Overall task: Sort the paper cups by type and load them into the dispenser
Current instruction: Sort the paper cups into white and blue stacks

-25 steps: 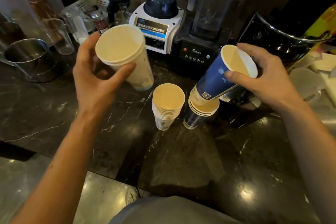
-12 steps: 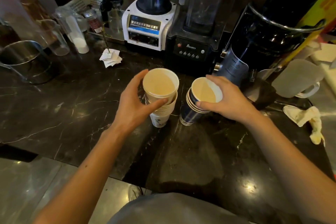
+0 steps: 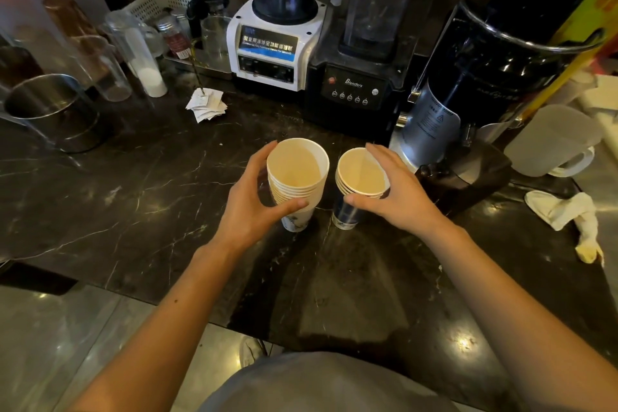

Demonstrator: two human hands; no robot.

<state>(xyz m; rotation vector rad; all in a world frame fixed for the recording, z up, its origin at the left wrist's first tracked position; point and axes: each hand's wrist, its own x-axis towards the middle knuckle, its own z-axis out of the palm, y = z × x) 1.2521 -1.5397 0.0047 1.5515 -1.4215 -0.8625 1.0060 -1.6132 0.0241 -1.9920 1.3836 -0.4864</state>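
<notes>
Two stacks of paper cups stand upright side by side on the black marble counter (image 3: 133,194). The white cup stack (image 3: 297,184) is on the left and holds several nested cups. My left hand (image 3: 257,201) wraps around its left side, thumb in front. The blue cup stack (image 3: 354,191) stands to its right, shorter, with a dark blue wall. My right hand (image 3: 394,191) cups its right side and rim. No cup dispenser is in view.
Behind the cups stand a white blender (image 3: 277,43), a black blender (image 3: 361,77) and a black coffee grinder (image 3: 468,104). A steel pot (image 3: 50,110) and clear containers sit far left. Folded paper slips (image 3: 207,107) lie mid-counter. A frosted jug (image 3: 551,140) and a crumpled cloth (image 3: 568,211) are right.
Each hand carried one raised cup down onto its matching stack: white onto the left stack, blue onto the right. Both cups now sit fully nested, hands still around the stacks.
</notes>
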